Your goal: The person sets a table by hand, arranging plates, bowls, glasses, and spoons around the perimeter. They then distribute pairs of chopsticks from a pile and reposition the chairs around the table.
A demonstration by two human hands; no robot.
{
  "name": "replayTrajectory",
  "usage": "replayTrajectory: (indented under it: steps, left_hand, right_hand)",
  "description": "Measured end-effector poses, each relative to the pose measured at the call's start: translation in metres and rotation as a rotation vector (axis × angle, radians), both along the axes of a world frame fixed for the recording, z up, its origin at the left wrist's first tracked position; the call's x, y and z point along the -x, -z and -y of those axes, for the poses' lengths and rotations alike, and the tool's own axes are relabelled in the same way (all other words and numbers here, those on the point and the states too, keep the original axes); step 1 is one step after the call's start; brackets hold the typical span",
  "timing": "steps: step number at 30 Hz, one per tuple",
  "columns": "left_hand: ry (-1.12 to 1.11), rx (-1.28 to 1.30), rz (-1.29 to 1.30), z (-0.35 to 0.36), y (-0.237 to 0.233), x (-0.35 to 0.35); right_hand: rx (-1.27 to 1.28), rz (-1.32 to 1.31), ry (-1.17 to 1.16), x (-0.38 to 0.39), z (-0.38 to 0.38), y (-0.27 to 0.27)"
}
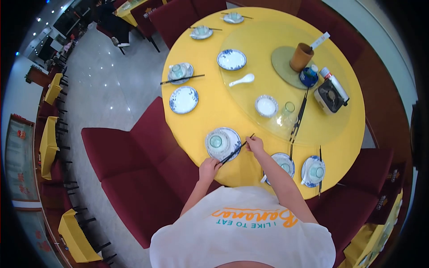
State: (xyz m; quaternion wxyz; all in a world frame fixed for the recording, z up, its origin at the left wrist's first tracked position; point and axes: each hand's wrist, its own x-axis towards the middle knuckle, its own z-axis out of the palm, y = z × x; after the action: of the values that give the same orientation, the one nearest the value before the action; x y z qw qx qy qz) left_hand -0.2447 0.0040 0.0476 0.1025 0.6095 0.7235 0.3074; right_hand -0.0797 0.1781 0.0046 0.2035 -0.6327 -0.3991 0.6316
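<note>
A pair of dark chopsticks [235, 152] slants across the near side of a blue-and-white plate [237, 136]. At their lower left end, my left hand [209, 169] is closed on them. My right hand [254, 144] pinches them near the upper right end. On the plate sits a small bowl [210, 145] with a greenish glass [216, 141] in it. Right of my right forearm, another setting has a plate [291, 163], a glass [285, 167] and chopsticks [291, 151]. A third plate [305, 179] with a glass [317, 172] and upright-lying chopsticks [320, 167] is farther right.
The round table has a yellow cloth [196, 125] and a glass turntable [250, 111]. On it are a white spoon [241, 80], plates, loose chopsticks [300, 117], a brown cylindrical holder [301, 57] and a portable stove [330, 96]. Maroon chairs [134, 174] surround the table. A seated person [114, 24] is far left.
</note>
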Motion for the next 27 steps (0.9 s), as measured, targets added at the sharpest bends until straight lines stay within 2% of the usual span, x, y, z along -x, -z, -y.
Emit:
replayTrajectory:
  steps: [6,14,17,20,27]
  left_hand:
    - [-0.118,0.033,0.018,0.003,0.002,0.008]
    - [-0.169,0.048,0.201,-0.005,0.014,0.011]
    - [-0.173,0.075,0.232,-0.003,0.017,0.012]
    - [-0.178,0.153,0.265,-0.003,0.005,0.011]
    - [-0.204,0.103,0.189,-0.006,-0.002,0.012]
  right_hand:
    - [0.091,-0.025,-0.002,-0.001,-0.024,-0.001]
    - [-0.198,0.092,0.206,0.006,-0.022,0.021]
    - [-0.150,0.016,0.309,0.002,-0.021,0.027]
    - [-0.036,0.072,0.294,-0.001,-0.023,0.025]
    - [-0.002,-0.033,0.252,0.000,-0.029,0.033]
